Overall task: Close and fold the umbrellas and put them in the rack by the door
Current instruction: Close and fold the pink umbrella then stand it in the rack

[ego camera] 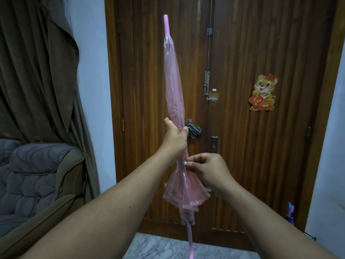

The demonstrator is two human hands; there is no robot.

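A closed pink see-through umbrella (172, 75) stands upright in front of me, its pink tip at the top and its pink shaft running down out of the frame. My left hand (174, 142) grips the gathered canopy around its middle. Just below, my right hand (207, 167) pinches the small strap with a silver snap against the canopy. The loose lower edge of the canopy flares out beneath both hands. No rack is visible.
A brown wooden double door (242, 53) with bolts and a tiger sticker (263, 93) fills the background. A checked cloth hangs on its handle (194, 130). Brown curtains (37, 71) and a grey armchair (33, 174) stand on the left. A small colourful object (290, 214) sits at the lower right.
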